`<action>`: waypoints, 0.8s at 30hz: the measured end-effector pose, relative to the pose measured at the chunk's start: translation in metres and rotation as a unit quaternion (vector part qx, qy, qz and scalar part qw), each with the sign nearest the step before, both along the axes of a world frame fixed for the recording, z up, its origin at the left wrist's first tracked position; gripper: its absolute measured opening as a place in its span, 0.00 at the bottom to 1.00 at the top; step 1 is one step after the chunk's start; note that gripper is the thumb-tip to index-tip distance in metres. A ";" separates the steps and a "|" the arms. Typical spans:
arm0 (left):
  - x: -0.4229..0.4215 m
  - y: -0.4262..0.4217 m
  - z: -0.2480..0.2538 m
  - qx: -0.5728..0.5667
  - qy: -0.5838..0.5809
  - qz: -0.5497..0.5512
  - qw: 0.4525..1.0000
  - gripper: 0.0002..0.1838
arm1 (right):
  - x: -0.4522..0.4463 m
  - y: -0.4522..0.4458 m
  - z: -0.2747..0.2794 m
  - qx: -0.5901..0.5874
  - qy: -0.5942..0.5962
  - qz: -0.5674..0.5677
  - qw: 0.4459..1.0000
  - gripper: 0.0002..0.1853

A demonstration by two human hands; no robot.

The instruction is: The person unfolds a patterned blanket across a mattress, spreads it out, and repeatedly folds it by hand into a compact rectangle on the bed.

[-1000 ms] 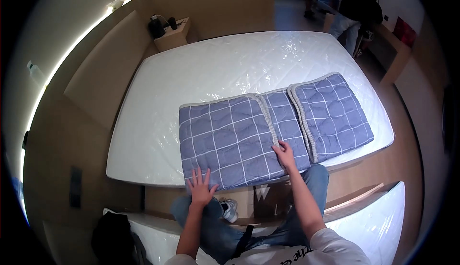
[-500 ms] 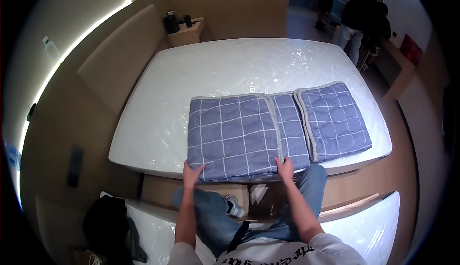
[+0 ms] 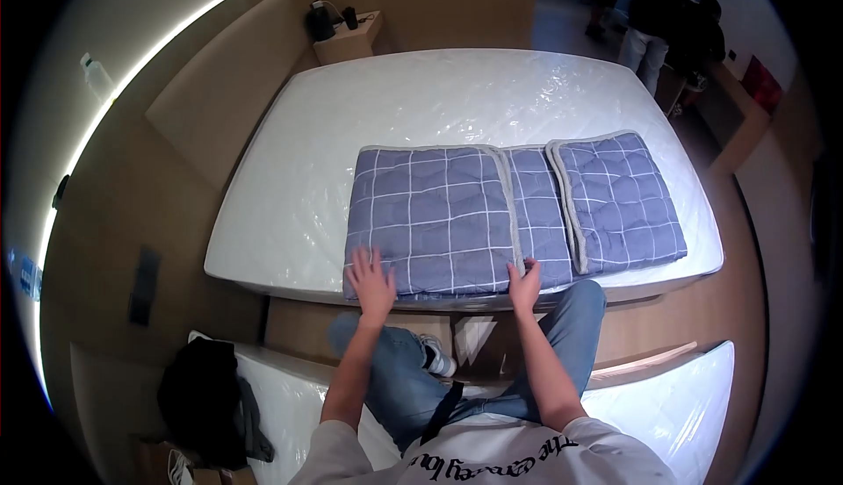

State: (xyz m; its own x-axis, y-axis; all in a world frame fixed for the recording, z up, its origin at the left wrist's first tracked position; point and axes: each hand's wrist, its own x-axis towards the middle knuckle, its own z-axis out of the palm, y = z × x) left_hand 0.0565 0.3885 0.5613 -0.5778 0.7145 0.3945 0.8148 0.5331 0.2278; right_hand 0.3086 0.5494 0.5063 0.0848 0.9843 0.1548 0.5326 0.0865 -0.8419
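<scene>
A blue-grey quilt (image 3: 430,208) with white grid lines and a grey border lies folded on a plastic-covered white mattress (image 3: 351,99). Its right part (image 3: 619,200) is folded over toward the middle. My left hand (image 3: 372,285) rests with spread fingers on the quilt's near left corner. At the near edge, by the grey border of the left fold, my right hand (image 3: 525,283) has its thumb and fingers on the cloth, the fingers apart.
Behind me is a second plastic-wrapped mattress (image 3: 676,410), with a dark garment (image 3: 202,397) at its left. A nightstand (image 3: 351,42) holds a dark container and a cup. People (image 3: 650,20) are at the back right, near a wooden desk (image 3: 746,125).
My left hand has gone from the quilt's near left edge onto its top, fingers spreading. My right hand stays at the near edge. The camera view has shifted slightly.
</scene>
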 end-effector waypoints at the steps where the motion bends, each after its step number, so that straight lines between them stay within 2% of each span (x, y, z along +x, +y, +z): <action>1: 0.006 0.002 0.007 -0.003 0.017 -0.059 0.998 0.30 | -0.001 -0.002 0.003 -0.021 0.011 -0.004 1.000 0.24; 2: 0.008 0.001 0.000 -0.003 0.016 -0.056 0.998 0.30 | -0.002 -0.002 0.005 -0.042 0.023 -0.008 0.999 0.24; 4: 0.012 -0.002 -0.018 -0.058 -0.011 -0.119 0.991 0.29 | 0.002 0.001 -0.007 -0.058 0.042 -0.002 0.997 0.24; 6: 0.010 -0.007 -0.026 -0.047 -0.030 -0.123 0.991 0.29 | 0.005 0.000 -0.009 -0.075 0.059 0.001 0.995 0.24; 8: 0.010 -0.006 -0.030 -0.034 -0.047 -0.125 0.990 0.29 | 0.003 -0.010 0.025 -0.110 -0.025 -0.004 0.994 0.23; 9: 0.012 -0.005 -0.029 -0.054 -0.034 -0.110 0.992 0.29 | 0.001 -0.008 0.026 -0.110 -0.026 -0.001 0.994 0.23; 11: 0.016 0.002 -0.027 -0.073 -0.023 -0.091 0.993 0.29 | -0.003 -0.002 0.027 0.089 -0.133 0.025 0.987 0.24; 13: 0.028 0.018 -0.018 -0.135 -0.046 -0.014 0.990 0.31 | -0.020 0.009 0.038 0.125 -0.153 0.062 0.978 0.25; 14: 0.033 0.028 -0.011 -0.136 -0.046 -0.014 0.990 0.31 | -0.031 0.014 0.043 0.156 -0.170 0.094 0.969 0.26; 16: 0.045 0.049 0.013 -0.061 -0.010 -0.098 0.993 0.32 | -0.054 0.020 0.049 0.165 -0.186 0.120 0.961 0.27; 17: 0.052 0.057 0.016 -0.071 -0.008 -0.127 0.989 0.33 | -0.066 0.022 0.046 0.151 -0.219 0.119 0.957 0.28; 19: 0.062 0.064 -0.012 -0.090 -0.008 -0.151 0.984 0.33 | -0.077 0.027 0.033 0.103 -0.282 0.132 0.945 0.29; 21: 0.064 0.065 -0.034 -0.117 -0.010 -0.169 0.979 0.34 | -0.078 0.023 0.026 0.113 -0.295 0.127 0.940 0.29; 24: 0.062 0.070 -0.027 -0.140 -0.036 -0.169 0.975 0.35 | -0.078 0.028 0.021 0.124 -0.309 0.122 0.935 0.30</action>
